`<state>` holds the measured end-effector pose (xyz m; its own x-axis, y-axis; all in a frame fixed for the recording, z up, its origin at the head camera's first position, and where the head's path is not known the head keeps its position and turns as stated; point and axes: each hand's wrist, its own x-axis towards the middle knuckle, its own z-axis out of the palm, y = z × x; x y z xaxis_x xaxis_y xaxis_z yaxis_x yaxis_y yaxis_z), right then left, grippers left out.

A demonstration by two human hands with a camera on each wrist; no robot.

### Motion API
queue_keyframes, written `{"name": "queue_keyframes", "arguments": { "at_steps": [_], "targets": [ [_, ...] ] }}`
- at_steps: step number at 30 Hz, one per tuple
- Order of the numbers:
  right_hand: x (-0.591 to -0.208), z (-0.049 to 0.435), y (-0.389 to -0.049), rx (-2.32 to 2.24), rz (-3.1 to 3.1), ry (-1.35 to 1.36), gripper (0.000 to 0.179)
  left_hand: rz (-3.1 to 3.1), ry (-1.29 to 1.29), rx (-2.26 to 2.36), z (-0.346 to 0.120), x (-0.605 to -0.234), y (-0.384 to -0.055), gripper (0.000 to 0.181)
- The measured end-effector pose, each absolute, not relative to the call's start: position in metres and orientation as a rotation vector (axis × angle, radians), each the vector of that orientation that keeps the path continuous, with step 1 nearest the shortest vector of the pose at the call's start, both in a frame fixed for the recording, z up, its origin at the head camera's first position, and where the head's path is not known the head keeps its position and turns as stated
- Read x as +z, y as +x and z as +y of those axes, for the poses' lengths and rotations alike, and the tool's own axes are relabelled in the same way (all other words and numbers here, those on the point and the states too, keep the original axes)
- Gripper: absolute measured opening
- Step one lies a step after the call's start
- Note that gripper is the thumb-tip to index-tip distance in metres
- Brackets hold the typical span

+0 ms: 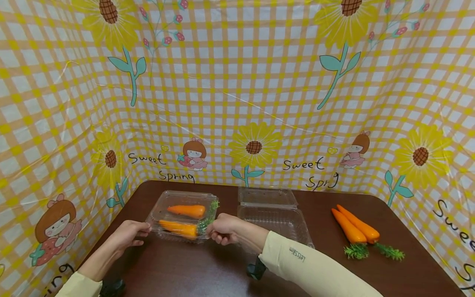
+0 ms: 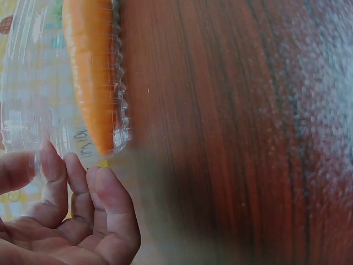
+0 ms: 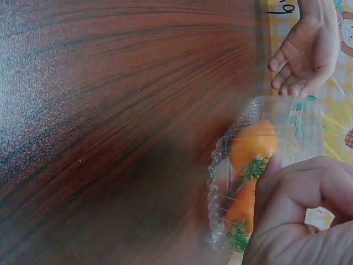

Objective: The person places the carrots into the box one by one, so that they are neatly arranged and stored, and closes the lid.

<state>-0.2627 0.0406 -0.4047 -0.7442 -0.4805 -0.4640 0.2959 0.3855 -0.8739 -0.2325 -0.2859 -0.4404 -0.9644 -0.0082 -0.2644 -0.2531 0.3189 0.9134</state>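
Left hand (image 1: 129, 235) in a pinch, right hand (image 1: 225, 228) tightly curled.

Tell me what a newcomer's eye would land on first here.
Likely the loud checked cloth with its big yellow sunflowers, rising behind and beside the dark table. Next, the bright orange carrots inside a clear box at the table's left, held at its edges by the left hand and right hand. Then two loose carrots, lying side by side at the table's right.
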Motion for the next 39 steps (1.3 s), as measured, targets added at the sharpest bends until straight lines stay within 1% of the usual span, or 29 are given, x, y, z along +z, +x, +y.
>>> {"name": "queue_keyframes", "arguments": {
  "at_steps": [8,18,25,31,33,36,39],
  "targets": [
    [-0.412,0.039,-0.259,-1.388,1.979,-0.198,0.020,2.357,-0.268,1.703,-0.287,-0.448,-0.226,0.032],
    [-0.412,0.035,-0.260,-1.401,2.069,-0.202,0.030,2.376,-0.251,1.693,-0.287,-0.444,-0.228,0.034],
    [-0.412,0.034,-0.258,-1.400,2.138,-0.222,0.030,2.365,-0.236,1.706,-0.287,-0.441,-0.230,0.032],
    [-0.412,0.034,-0.257,-1.407,2.168,-0.200,0.036,2.380,-0.232,1.691,-0.288,-0.441,-0.232,0.033],
    [-0.411,0.034,-0.258,-1.402,2.170,-0.191,0.033,2.391,-0.235,1.678,-0.288,-0.440,-0.234,0.035],
    [-0.408,0.036,-0.260,-1.388,2.164,-0.192,0.022,2.411,-0.244,1.655,-0.288,-0.439,-0.235,0.038],
    [-0.404,0.040,-0.261,-1.360,2.172,-0.217,0.021,2.446,-0.247,1.619,-0.287,-0.438,-0.237,0.039]
  ]
}}
